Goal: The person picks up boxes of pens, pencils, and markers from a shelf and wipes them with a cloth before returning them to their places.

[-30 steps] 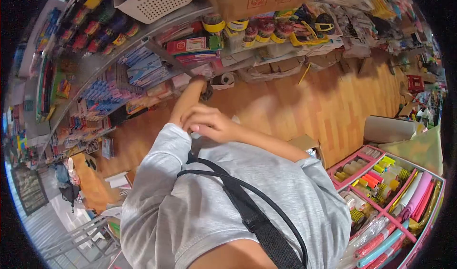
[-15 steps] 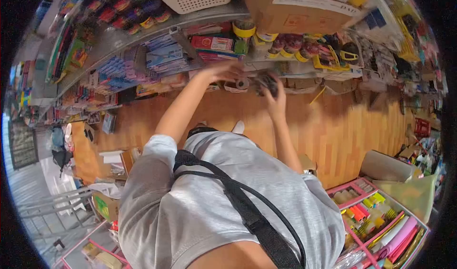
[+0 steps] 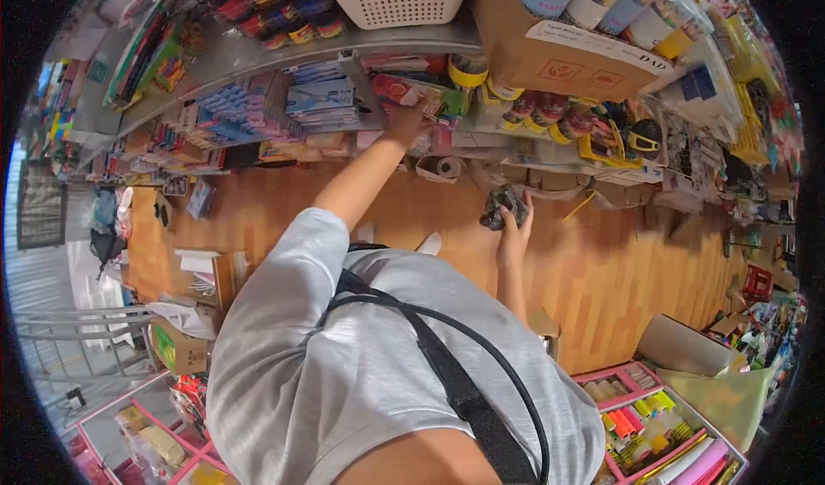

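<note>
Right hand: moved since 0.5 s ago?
Yes. The right hand, holding a dark bundle, drew back from beside the tape roll, now lower in view.

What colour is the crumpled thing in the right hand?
The crumpled thing in the right hand is dark grey-black; head view.

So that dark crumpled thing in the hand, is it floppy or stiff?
Probably floppy: the dark bundle looks crumpled and bunched in the right hand. Likely light, since one hand holds it up in the air. It hardly seems apt to roll or break, though it's too small to identify.
</note>
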A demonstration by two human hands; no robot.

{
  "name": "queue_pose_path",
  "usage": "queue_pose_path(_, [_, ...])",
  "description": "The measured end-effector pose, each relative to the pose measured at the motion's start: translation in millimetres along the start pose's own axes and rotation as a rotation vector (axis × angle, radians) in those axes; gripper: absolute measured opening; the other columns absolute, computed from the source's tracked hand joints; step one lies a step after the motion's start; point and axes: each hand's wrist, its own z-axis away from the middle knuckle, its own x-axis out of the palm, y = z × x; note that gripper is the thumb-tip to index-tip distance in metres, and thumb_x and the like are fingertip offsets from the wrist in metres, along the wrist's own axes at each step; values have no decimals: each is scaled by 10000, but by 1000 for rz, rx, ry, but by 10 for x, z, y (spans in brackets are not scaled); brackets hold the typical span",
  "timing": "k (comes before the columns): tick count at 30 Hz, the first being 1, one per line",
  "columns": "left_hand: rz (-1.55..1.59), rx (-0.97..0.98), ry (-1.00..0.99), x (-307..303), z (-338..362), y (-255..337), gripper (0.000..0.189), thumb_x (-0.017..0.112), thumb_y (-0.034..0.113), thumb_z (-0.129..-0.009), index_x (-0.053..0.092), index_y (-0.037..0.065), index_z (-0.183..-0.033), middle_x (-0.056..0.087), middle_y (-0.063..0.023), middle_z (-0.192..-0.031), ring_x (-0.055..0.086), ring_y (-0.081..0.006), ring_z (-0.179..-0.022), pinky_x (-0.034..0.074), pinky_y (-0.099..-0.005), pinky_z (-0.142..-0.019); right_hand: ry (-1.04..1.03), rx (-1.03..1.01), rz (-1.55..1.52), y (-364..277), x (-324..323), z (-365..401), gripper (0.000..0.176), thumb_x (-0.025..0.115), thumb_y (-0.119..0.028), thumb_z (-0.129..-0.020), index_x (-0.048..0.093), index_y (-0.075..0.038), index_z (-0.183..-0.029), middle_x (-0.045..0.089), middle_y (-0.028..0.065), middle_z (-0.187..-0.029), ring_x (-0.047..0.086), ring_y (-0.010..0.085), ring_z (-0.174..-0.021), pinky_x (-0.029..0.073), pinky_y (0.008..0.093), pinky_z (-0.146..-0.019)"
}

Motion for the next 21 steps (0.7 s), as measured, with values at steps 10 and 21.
queue_pose_path(10, [237,-164,-500,-378,1685,228,343,367,332,-880,475,82,-1089,574,-118,-995,564,-265,-908,439,-441,-835,-97,-232,69,-457,587,-50,642,467,40,-687,259,-59,-1286,397,104,-1161,440,191,-1013,362,279,-870])
queue_pose_path(21, [-118,-185,-577,-304,2217,315,741,117,639,-808,248,117,-1318,334,-105,-1302,374,-220,-1161,336,-356,-947,-517,-945,1133,-302,1108,36,497,529,-315,-781,405,-211,-1251,257,92,-1360,211,375,-1236,167,566,-972])
